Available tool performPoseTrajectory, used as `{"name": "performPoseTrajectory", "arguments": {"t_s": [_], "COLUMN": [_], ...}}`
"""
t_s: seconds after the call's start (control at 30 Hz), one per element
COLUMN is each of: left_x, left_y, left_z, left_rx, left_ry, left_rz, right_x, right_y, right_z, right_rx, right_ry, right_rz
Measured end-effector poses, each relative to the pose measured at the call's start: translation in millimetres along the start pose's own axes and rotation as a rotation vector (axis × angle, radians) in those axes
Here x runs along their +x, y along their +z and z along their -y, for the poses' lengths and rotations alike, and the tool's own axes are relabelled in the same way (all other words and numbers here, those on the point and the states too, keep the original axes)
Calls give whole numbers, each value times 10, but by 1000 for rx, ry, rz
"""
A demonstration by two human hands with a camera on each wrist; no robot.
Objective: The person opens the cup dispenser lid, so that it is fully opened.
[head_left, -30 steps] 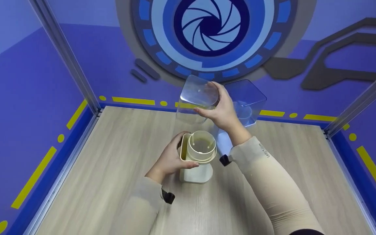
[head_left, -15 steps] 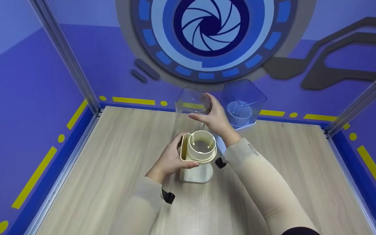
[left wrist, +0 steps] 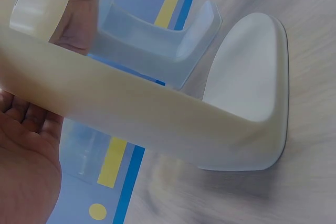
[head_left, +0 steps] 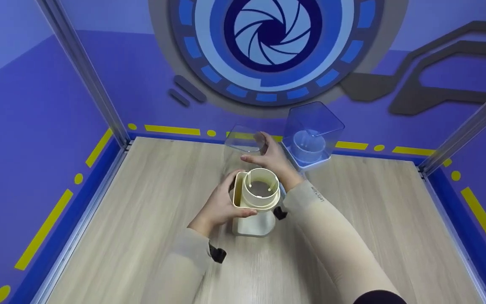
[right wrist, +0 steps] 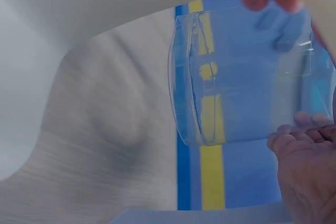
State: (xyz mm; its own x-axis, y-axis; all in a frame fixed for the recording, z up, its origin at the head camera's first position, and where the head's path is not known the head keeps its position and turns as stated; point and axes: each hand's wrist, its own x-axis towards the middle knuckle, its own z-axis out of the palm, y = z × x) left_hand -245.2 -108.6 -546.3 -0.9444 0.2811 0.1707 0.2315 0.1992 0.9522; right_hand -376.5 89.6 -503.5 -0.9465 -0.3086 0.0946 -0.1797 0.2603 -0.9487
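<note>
Cream plastic dead centre: the stand (head_left: 256, 203) sits upright on the surface (head_left: 163, 202), and the left hand (head_left: 222, 202) has its fingers clamped round the upper part, thumb across the front. Just above it in the frame, behind it, the right hand (head_left: 270, 158) curls its fingers round the right side of a clear container (head_left: 241, 150); its lower end is hidden, so I can't tell whether it touches down. Blue dispenser (head_left: 310, 145) close by, right of centre! Good handling here, I'd say, means a firm left grip against tipping, light pressure on that thin-looking plastic, and clearance from both neighbours.
</note>
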Motion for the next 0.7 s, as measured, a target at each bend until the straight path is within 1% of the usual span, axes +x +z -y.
{"name": "performPoseTrajectory", "arguments": {"t_s": [0.2,0.33,0.43,0.57,0.7], "left_x": [12,37,52,42,18], "left_y": [4,-1,-4,-6,-11], "left_z": [-6,4,9,9,19], "left_rx": [-8,-15,-17,-17,-22], "left_ry": [-2,19,34,36,23], "left_rz": [6,8,9,13,14], "right_x": [24,41,48,49,44], "right_y": [65,105,141,186,215], "right_z": [-139,-210,-247,-301,-365], "right_rx": [-17,-27,17,98,113], "right_ry": [-5,8,15,18,18], "right_rz": [-12,-30,-28,-16,-16]}}
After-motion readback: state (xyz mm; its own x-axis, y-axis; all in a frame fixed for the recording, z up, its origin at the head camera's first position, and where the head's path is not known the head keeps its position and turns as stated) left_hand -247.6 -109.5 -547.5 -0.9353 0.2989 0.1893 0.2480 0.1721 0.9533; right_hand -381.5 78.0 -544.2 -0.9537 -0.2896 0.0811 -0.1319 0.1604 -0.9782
